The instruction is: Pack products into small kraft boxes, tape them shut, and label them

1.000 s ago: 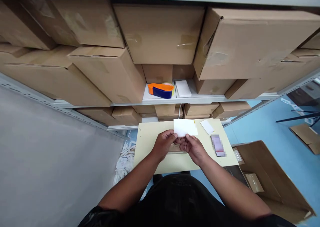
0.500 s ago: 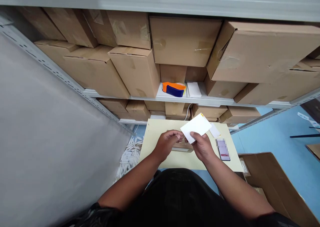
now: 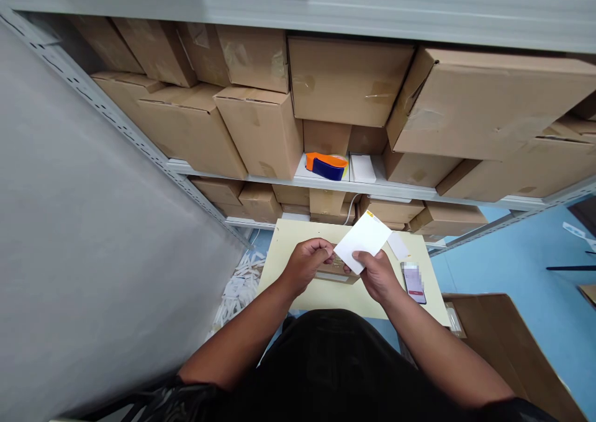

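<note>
My right hand (image 3: 379, 275) grips a white paper sheet (image 3: 364, 237), with the thumb on top and the fingers underneath. A small yellow-orange mark shows at the sheet's upper edge. Beside its left corner, my left hand (image 3: 305, 265) is closed in a pinch; whatever its fingertips hold, if anything, is too small to make out. Below both hands a small brown cardboard box (image 3: 333, 277) lies on the pale yellow table (image 3: 285, 239), partly covered by the hands and the sheet. Another white slip (image 3: 398, 246) lies just right of the sheet.
A phone (image 3: 413, 283) lies at the table's right side. Beyond stands a metal shelf (image 3: 288, 185) packed with cardboard boxes (image 3: 347, 80), plus an orange and blue tape dispenser (image 3: 326, 166). White paper strips (image 3: 237, 291) litter the floor at left; an open carton (image 3: 507, 341) stands at right.
The view has shifted slightly. The sheet has turned and tilted a little in my right hand, and my left hand stays pinched close to its left corner.
</note>
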{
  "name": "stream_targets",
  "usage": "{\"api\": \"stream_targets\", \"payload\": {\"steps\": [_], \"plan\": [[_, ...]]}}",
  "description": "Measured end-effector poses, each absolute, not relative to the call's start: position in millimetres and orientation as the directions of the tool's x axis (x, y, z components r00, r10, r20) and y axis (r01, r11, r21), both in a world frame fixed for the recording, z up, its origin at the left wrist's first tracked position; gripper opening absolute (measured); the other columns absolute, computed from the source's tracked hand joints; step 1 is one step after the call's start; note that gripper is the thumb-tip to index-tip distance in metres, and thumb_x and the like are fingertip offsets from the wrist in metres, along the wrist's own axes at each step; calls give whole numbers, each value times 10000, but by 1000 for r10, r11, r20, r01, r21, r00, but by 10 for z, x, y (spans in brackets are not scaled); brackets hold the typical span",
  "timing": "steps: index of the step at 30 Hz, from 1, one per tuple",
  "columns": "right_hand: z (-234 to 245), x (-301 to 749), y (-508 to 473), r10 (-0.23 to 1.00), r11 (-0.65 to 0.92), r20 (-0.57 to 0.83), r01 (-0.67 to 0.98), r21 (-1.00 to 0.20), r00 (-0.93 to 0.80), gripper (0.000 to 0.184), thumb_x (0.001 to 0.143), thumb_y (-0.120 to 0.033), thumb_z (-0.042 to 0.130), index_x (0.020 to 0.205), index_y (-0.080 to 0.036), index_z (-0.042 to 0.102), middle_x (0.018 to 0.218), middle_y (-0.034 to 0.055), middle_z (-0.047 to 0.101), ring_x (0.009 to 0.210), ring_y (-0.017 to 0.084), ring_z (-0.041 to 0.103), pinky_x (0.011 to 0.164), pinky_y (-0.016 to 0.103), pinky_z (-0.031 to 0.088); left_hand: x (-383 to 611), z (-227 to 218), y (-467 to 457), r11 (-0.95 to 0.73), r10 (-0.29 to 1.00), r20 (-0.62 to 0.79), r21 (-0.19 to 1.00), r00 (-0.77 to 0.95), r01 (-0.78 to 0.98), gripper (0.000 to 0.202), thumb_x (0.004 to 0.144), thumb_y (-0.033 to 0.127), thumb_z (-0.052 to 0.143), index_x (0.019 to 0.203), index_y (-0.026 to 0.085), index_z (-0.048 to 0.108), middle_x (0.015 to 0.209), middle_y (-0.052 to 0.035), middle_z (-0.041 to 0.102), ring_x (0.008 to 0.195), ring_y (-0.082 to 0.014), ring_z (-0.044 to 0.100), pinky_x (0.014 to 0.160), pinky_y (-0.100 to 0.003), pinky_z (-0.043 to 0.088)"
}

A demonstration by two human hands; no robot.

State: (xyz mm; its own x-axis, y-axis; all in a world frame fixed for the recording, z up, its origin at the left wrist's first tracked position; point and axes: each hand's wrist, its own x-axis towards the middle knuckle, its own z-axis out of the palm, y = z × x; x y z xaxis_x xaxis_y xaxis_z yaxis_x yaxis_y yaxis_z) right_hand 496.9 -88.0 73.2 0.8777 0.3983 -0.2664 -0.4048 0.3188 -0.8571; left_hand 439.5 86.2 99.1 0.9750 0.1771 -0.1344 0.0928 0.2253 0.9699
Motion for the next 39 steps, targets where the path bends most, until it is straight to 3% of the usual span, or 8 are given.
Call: {"api": "stream_targets", "payload": {"steps": [15, 21, 24, 26, 27, 29, 31, 39], "plan": [[804, 4885, -878, 390, 275, -333, -454, -847, 858, 300, 670, -275, 817, 933, -161, 726, 864, 66, 753, 742, 246, 672, 556, 349, 564, 4355, 915, 889, 185, 122, -157, 974, 980, 133, 115, 772, 270, 655, 714, 171, 651, 685, 13, 626, 693, -132, 564, 719, -275, 470], [658, 4885, -807, 514, 204, -407, -569, -797, 755, 332, 768, -391, 791, 995, -184, 665, 830, 45, 705, 643, 184, 627, 569, 321, 528, 4324, 878, 858, 241, 94, -148, 963, 985, 122, 160, 790, 307, 682, 731, 171, 624, 705, 11, 625, 708, -137, 576, 732, -279, 462], [553, 4895, -778, 272, 105, -405, -445, -889, 873, 477, 721, -428, 827, 1085, -239, 583, 841, -16, 629, 667, 155, 595, 614, 296, 518, 4320, 850, 856, 231, 150, -134, 968, 980, 97, 158, 791, 314, 676, 741, 171, 630, 703, 17, 610, 694, -128, 554, 713, -267, 441], [524, 4880, -772, 109, 16, -249, -252, -968, 962, 532, 686, -390, 843, 1120, -260, 564, 890, -28, 597, 706, 145, 573, 653, 286, 511, 4315, 827, 862, 217, 182, -128, 972, 975, 87, 143, 787, 300, 663, 732, 172, 632, 691, 25, 591, 677, -119, 525, 688, -255, 418], [530, 4863, -768, 118, -29, -151, -149, -988, 981, 492, 700, -379, 830, 1106, -259, 580, 910, -22, 596, 733, 146, 569, 682, 288, 509, 4309, 816, 864, 208, 189, -129, 974, 973, 88, 136, 784, 294, 658, 729, 172, 634, 690, 27, 588, 674, -117, 517, 680, -251, 412], [577, 4817, -749, 279, -86, 8, 34, -996, 960, 298, 780, -385, 766, 1007, -244, 635, 904, -4, 613, 778, 160, 573, 737, 300, 502, 4291, 793, 865, 179, 193, -126, 980, 973, 91, 127, 779, 290, 659, 733, 172, 644, 705, 24, 600, 687, -120, 522, 684, -250, 413], [645, 4770, -704, 423, -119, 83, 146, -982, 902, 169, 858, -393, 691, 887, -229, 663, 853, 7, 631, 791, 171, 579, 759, 306, 489, 4266, 767, 865, 146, 204, -125, 985, 971, 96, 136, 782, 304, 665, 749, 173, 656, 727, 18, 620, 708, -128, 541, 700, -254, 423], [626, 4737, -444, 475, -209, -34, 75, -975, 879, 170, 847, -343, 622, 796, -211, 716, 769, 7, 687, 717, 173, 596, 686, 283, 460, 4112, 552, 950, 86, 306, -152, 988, 940, 132, 152, 789, 325, 625, 761, 179, 659, 720, 22, 614, 698, -131, 526, 674, -250, 408]]}}
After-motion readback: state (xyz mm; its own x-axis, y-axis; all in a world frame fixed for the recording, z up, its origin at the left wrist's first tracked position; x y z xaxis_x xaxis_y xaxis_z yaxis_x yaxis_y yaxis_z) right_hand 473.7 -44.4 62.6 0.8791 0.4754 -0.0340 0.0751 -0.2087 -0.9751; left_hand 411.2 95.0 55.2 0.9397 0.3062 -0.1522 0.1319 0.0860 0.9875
